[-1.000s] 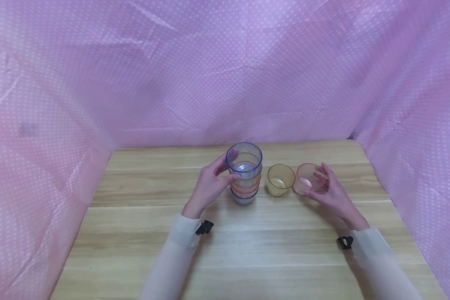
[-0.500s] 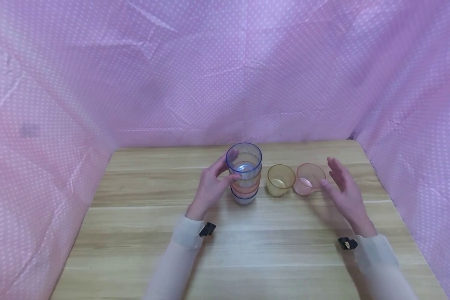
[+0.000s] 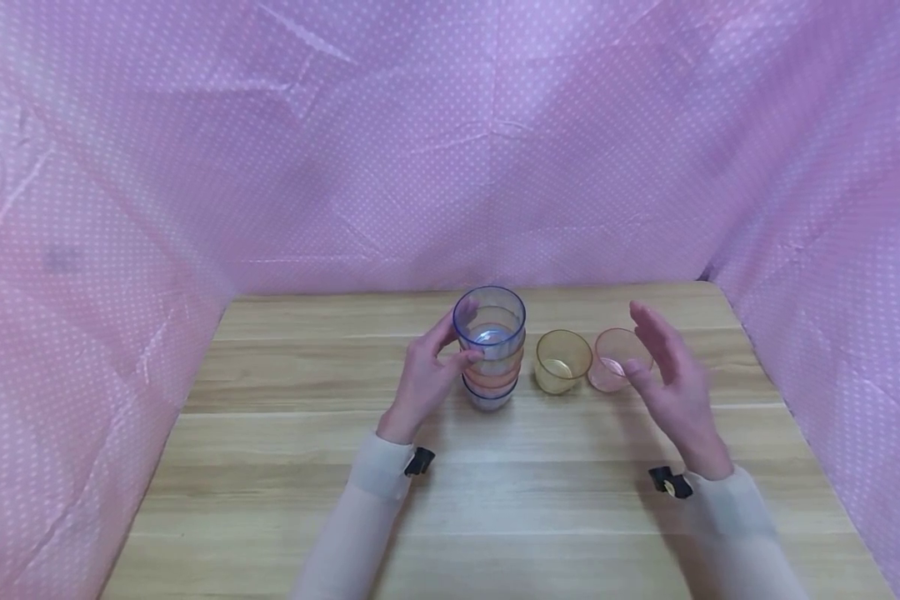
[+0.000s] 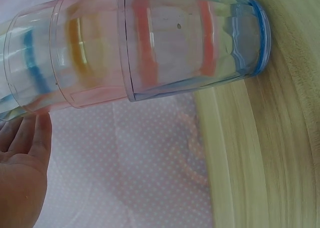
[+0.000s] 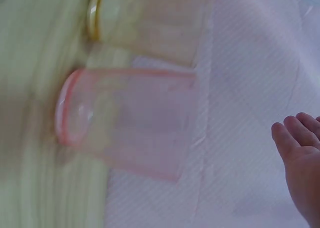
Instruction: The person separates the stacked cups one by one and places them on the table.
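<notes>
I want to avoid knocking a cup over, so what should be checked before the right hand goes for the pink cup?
1. Pink cup upright on the table: ok.
2. Right hand free, fingers straight, holding nothing: ok.
3. Gap between that hand and the pink cup: ok in the right wrist view; the head view overlaps them.
4. Left hand steadies the stack of cups: ok, fingers rest on its side.
5. Stack stands straight: ok, no lean shows.
6. Yellow cup clear of the pink cup: cannot tell, they stand very close.
</notes>
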Demonstrator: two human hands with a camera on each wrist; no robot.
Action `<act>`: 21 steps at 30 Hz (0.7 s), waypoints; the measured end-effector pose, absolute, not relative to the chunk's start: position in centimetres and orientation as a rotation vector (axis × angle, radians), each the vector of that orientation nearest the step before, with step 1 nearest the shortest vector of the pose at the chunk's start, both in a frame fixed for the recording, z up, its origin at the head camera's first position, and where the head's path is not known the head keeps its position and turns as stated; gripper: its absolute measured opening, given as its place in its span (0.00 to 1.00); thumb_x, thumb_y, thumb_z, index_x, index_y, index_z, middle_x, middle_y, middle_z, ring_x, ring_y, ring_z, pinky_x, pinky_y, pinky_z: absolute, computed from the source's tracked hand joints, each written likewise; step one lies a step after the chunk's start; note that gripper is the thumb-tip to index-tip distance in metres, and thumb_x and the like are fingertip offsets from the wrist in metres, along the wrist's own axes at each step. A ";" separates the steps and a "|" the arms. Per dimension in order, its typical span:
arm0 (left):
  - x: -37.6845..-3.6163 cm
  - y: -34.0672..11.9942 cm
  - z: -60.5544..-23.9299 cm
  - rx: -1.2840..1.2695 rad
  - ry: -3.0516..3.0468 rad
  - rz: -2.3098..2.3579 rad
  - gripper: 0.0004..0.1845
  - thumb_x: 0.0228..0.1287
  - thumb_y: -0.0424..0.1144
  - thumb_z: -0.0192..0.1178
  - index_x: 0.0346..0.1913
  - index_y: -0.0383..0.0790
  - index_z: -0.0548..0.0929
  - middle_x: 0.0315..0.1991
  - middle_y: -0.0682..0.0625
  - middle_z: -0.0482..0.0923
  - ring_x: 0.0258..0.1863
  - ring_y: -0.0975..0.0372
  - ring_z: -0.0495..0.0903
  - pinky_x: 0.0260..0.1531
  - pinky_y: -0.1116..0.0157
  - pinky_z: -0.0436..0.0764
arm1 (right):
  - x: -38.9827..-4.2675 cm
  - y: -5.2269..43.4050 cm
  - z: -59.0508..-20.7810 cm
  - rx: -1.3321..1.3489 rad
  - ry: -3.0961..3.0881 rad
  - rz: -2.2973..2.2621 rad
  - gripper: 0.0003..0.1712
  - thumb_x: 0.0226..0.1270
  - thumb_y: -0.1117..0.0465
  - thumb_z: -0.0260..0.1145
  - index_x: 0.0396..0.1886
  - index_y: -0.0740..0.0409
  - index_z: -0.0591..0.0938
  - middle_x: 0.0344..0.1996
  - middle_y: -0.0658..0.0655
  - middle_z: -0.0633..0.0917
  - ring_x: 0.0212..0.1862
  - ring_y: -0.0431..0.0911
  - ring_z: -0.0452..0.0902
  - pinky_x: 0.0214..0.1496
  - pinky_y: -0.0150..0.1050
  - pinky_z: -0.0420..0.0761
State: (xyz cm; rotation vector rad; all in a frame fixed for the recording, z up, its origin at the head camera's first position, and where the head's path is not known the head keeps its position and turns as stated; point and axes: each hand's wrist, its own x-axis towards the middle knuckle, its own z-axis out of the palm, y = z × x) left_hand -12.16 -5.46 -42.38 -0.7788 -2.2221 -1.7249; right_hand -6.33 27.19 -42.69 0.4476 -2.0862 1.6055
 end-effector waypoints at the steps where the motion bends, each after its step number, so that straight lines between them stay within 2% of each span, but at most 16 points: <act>1: -12.1 -5.5 -42.4 -0.778 -2.221 -1.725 0.45 0.63 0.67 0.58 0.75 0.39 0.72 0.66 0.43 0.79 0.61 0.51 0.83 0.64 0.55 0.81 | -6.4 26.8 -42.6 0.471 -2.067 1.606 0.39 0.63 0.83 0.64 0.75 0.69 0.67 0.73 0.67 0.72 0.72 0.46 0.71 0.77 0.36 0.67; 5: -12.1 -5.4 -42.5 -0.771 -2.209 -1.717 0.46 0.63 0.68 0.58 0.74 0.37 0.73 0.65 0.43 0.80 0.60 0.51 0.83 0.64 0.55 0.81 | -6.7 25.4 -42.2 0.548 -2.007 1.602 0.39 0.61 0.83 0.65 0.73 0.72 0.69 0.71 0.69 0.73 0.72 0.50 0.71 0.77 0.39 0.68; 14: -12.0 -5.2 -42.8 -0.763 -2.165 -1.761 0.46 0.63 0.67 0.59 0.73 0.35 0.73 0.65 0.42 0.80 0.60 0.50 0.83 0.65 0.54 0.80 | -7.6 22.8 -42.0 0.674 -1.924 1.611 0.36 0.59 0.80 0.66 0.70 0.76 0.71 0.69 0.71 0.75 0.70 0.50 0.74 0.75 0.39 0.71; 21: -11.9 -5.1 -42.9 -0.764 -2.149 -1.770 0.45 0.64 0.67 0.58 0.74 0.37 0.73 0.66 0.43 0.79 0.61 0.50 0.82 0.65 0.54 0.80 | -8.3 20.9 -41.7 0.741 -1.937 1.652 0.34 0.71 0.67 0.70 0.72 0.73 0.70 0.70 0.71 0.73 0.73 0.50 0.70 0.77 0.41 0.69</act>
